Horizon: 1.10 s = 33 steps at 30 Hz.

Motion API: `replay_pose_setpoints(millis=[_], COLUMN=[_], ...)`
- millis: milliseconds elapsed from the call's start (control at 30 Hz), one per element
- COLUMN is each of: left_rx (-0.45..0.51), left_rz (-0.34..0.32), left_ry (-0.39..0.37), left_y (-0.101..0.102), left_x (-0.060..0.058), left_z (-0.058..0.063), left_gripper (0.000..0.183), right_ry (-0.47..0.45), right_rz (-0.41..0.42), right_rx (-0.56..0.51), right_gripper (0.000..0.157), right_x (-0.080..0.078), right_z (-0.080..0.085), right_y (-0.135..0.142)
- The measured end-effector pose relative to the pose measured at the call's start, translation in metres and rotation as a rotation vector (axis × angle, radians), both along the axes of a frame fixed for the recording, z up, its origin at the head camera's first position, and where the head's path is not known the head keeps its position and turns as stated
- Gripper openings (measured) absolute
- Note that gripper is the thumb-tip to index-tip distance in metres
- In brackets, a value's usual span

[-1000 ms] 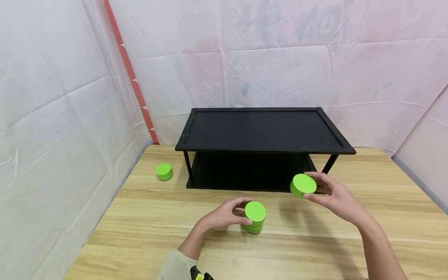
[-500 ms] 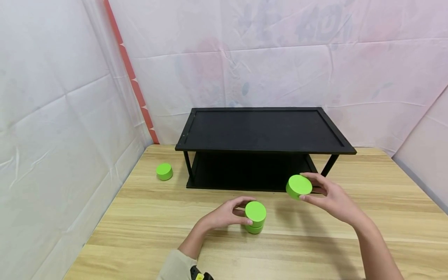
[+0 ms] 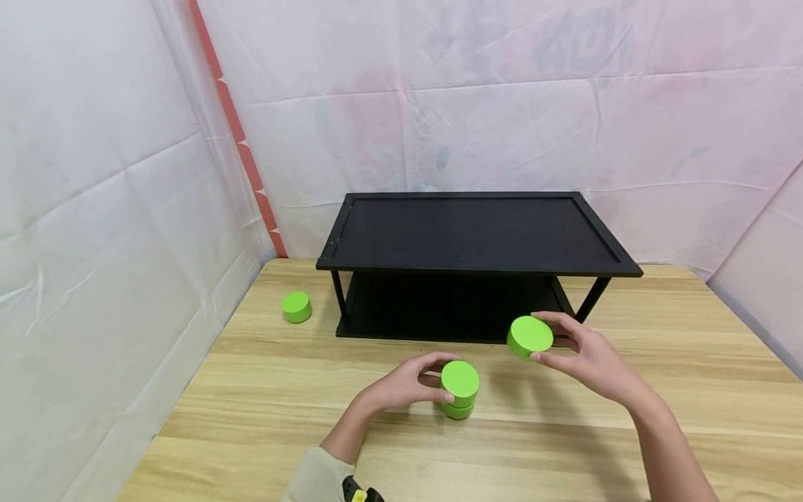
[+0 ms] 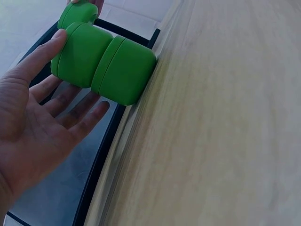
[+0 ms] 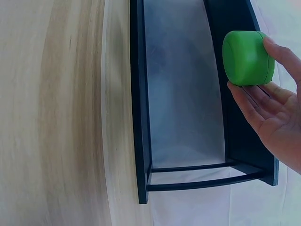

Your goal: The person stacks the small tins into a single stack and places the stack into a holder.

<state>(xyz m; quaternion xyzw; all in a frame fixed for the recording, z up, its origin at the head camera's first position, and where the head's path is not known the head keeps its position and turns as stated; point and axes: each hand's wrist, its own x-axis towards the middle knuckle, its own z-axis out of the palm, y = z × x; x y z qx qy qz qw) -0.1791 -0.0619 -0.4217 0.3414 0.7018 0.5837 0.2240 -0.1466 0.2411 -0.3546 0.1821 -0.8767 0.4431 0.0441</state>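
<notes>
Two round green lidded containers stand stacked on the wooden table in the head view. My left hand (image 3: 401,384) holds the upper container (image 3: 460,380) between thumb and fingers; the lower container (image 3: 458,412) sits directly under it. In the left wrist view the thumb lies on the upper container (image 4: 82,56), while the fingers reach under it beside the lower one (image 4: 126,70). To the right, my right hand (image 3: 592,359) grips a third green container (image 3: 530,336), raised and slightly tilted above the table. The right wrist view shows thumb and fingertips around this container (image 5: 247,57).
A black two-tier rack (image 3: 477,233) stands behind the hands, its lower shelf (image 3: 439,307) shaded. Another green container (image 3: 297,307) rests left of the rack on the wooden table (image 3: 251,411). White sheets hang at the back and left.
My right hand has carried its container a little to the left and slightly down, toward the stack. The left hand and the two stacked containers stay in place.
</notes>
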Motion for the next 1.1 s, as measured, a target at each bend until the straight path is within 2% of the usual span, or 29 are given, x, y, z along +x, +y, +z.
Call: replay_pose_setpoints(millis=[533,700,1100], left_rx=[-0.003,0.003,0.002], left_rz=[-0.009,-0.015,-0.008], left_ry=[-0.013,0.006,-0.002], left_y=[0.001,0.0,0.001], left_x=[-0.001,-0.002,-0.001], left_z=[0.0,-0.001,0.001], left_gripper=[0.056,0.056,0.055], right_ry=[-0.025,-0.015,-0.007], right_rz=[0.034,0.041,0.079], right_rx=[-0.002,-0.002,-0.023], right_gripper=[0.058,0.058,0.057], right_x=[-0.001,-0.001,-0.001], right_z=[-0.001,-0.001,-0.001], right_y=[-0.008,-0.01,-0.02])
